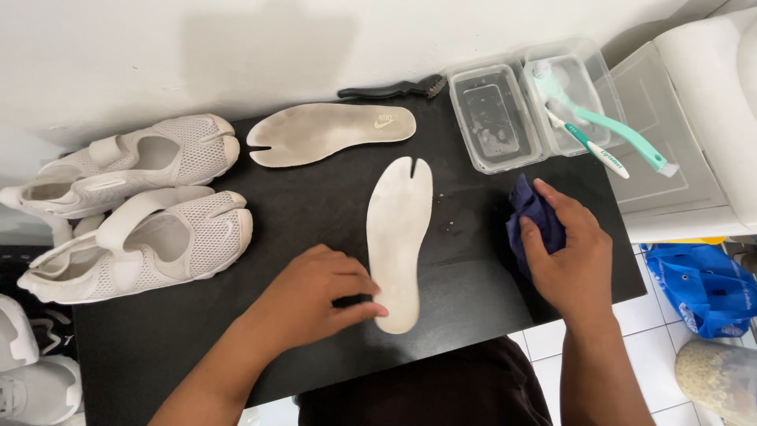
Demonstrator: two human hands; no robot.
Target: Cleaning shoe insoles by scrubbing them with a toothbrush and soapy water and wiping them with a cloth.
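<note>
Shoes (150,213) at frame left, tubs (536,106) upper right — nothing blocks the insole (398,237), lying vertically, split toe up. Left hand (315,296) presses its heel; right hand (572,256) grasps a cloth (530,217).

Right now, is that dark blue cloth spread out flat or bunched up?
Bunched up. The dark blue cloth is crumpled into a wad inside the right hand, whose fingers curl around it.

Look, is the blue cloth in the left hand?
No, the right hand grips the cloth; the left hand rests on the insole.
</note>
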